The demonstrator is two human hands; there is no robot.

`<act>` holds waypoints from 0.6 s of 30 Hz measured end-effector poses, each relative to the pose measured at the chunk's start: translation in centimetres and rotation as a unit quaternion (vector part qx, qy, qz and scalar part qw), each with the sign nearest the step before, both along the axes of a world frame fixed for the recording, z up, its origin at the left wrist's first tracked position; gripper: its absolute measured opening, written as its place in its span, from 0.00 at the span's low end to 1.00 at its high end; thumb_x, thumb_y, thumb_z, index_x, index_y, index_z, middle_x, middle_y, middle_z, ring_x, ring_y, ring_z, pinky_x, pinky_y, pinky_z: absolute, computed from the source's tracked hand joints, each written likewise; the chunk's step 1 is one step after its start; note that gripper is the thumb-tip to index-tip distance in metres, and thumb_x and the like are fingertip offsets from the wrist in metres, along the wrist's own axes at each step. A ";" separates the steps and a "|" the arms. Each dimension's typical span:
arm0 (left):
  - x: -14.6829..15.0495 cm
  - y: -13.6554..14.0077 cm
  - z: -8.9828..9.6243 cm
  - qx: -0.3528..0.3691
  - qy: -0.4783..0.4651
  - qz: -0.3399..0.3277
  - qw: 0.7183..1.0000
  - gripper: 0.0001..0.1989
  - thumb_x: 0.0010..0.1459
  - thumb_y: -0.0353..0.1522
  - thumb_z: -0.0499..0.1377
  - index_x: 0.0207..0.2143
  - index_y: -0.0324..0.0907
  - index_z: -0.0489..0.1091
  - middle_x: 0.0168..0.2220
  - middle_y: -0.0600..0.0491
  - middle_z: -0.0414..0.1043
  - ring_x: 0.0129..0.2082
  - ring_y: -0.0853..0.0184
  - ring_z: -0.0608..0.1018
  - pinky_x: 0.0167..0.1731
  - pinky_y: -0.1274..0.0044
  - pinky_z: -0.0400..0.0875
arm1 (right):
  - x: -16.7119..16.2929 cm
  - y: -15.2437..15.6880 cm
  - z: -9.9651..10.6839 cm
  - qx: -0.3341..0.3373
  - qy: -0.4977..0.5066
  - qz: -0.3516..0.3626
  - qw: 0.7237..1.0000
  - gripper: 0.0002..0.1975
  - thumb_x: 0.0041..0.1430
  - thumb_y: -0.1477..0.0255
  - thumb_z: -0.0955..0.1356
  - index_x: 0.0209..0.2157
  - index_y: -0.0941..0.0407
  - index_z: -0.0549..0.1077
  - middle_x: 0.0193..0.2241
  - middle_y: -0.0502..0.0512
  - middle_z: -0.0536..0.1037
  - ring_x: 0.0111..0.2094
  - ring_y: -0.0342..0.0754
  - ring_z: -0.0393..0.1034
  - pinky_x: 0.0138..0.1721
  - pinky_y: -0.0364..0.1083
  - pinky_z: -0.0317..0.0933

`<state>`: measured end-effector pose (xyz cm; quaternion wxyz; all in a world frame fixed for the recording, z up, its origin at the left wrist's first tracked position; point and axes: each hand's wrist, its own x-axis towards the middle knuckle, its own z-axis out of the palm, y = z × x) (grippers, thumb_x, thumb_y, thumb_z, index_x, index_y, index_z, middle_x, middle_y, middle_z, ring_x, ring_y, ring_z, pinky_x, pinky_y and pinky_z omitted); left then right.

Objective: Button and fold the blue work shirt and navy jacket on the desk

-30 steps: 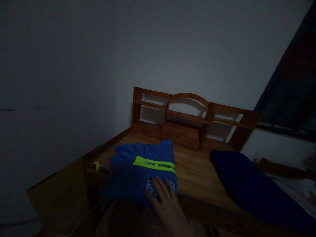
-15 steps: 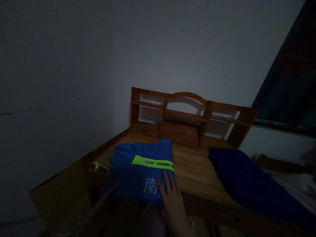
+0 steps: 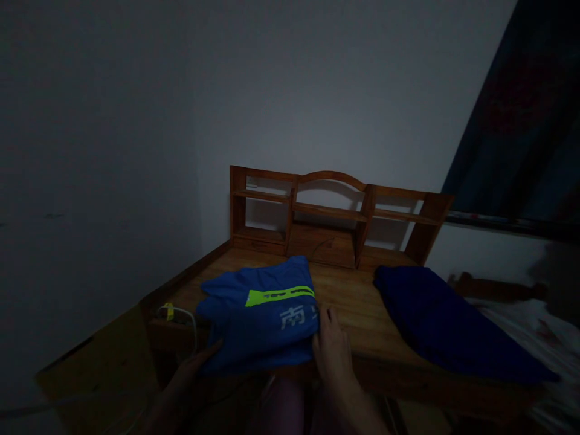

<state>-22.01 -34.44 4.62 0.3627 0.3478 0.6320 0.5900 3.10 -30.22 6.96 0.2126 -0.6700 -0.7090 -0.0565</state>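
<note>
A folded blue garment (image 3: 258, 332) with a bright yellow-green stripe and pale printed characters lies at the front of the wooden desk (image 3: 357, 308). At its right edge, my right hand (image 3: 334, 344) has its fingers curled round the cloth. My left hand (image 3: 194, 365) is at the lower left corner, with the thumb against the fabric and the other fingers mostly hidden in shadow or under the cloth. The printed part is bunched and creased between the hands.
A dark blue cloth (image 3: 435, 326) covers the right side of the desk and hangs over its front. A wooden shelf unit (image 3: 330, 211) stands at the back. A white cable with a yellow tag (image 3: 170, 311) lies at the left corner. Dark curtains (image 3: 521, 133) hang at right.
My right hand has gone from lying flat on the print to grasping the right edge. The stripe and characters have tilted and shifted, and the view has turned slightly right.
</note>
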 end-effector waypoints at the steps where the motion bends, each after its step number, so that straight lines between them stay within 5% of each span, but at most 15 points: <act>1: -0.1 -0.1 0.1 -0.005 0.012 -0.015 1.000 0.16 0.58 0.39 0.55 0.44 0.38 0.67 0.42 0.50 0.70 0.40 0.63 0.74 0.38 0.70 0.72 | 0.4 0.3 0.2 0.010 0.018 0.009 1.000 0.27 0.54 0.82 0.57 0.56 0.56 0.59 0.49 0.62 0.66 0.37 0.48 0.71 0.36 0.44 0.62; 5: -1.6 0.4 1.3 -0.006 0.062 -0.062 0.996 0.17 0.52 0.42 0.60 0.41 0.43 0.72 0.37 0.52 0.74 0.40 0.59 0.75 0.37 0.70 0.73 | 2.9 1.3 1.3 0.012 0.067 0.074 0.995 0.28 0.46 0.87 0.58 0.50 0.56 0.65 0.43 0.59 0.71 0.38 0.47 0.70 0.37 0.42 0.60; 8: -2.5 1.6 3.9 0.016 0.100 -0.087 0.991 0.17 0.39 0.38 0.66 0.35 0.45 0.76 0.30 0.54 0.75 0.38 0.54 0.76 0.37 0.71 0.73 | 5.3 1.3 3.6 0.021 0.120 0.126 0.985 0.25 0.42 0.87 0.58 0.42 0.57 0.71 0.38 0.56 0.73 0.38 0.46 0.70 0.38 0.41 0.60; 11: -1.8 2.1 8.8 0.045 0.129 -0.120 0.983 0.18 0.37 0.38 0.66 0.34 0.43 0.76 0.23 0.54 0.73 0.28 0.60 0.77 0.26 0.76 0.72 | 8.2 -0.3 8.4 0.085 0.186 0.163 0.965 0.17 0.45 0.83 0.60 0.35 0.57 0.74 0.35 0.54 0.73 0.38 0.47 0.68 0.39 0.42 0.62; 14: 0.6 1.5 15.3 0.064 0.116 -0.143 0.981 0.20 0.46 0.46 0.61 0.33 0.39 0.74 0.13 0.58 0.63 0.12 0.70 0.67 0.12 0.81 0.62 | 11.3 -3.7 15.0 0.125 0.261 0.184 0.939 0.12 0.50 0.76 0.62 0.34 0.57 0.74 0.33 0.54 0.72 0.33 0.46 0.68 0.28 0.41 0.64; 18: 4.0 1.8 22.9 0.156 0.077 -0.204 0.963 0.18 0.49 0.44 0.62 0.29 0.36 0.71 0.12 0.60 0.60 0.10 0.78 0.61 0.10 0.85 0.55 | 15.1 -6.9 22.8 0.199 0.283 0.170 0.923 0.08 0.52 0.71 0.64 0.31 0.58 0.75 0.30 0.55 0.73 0.23 0.42 0.67 0.20 0.39 0.60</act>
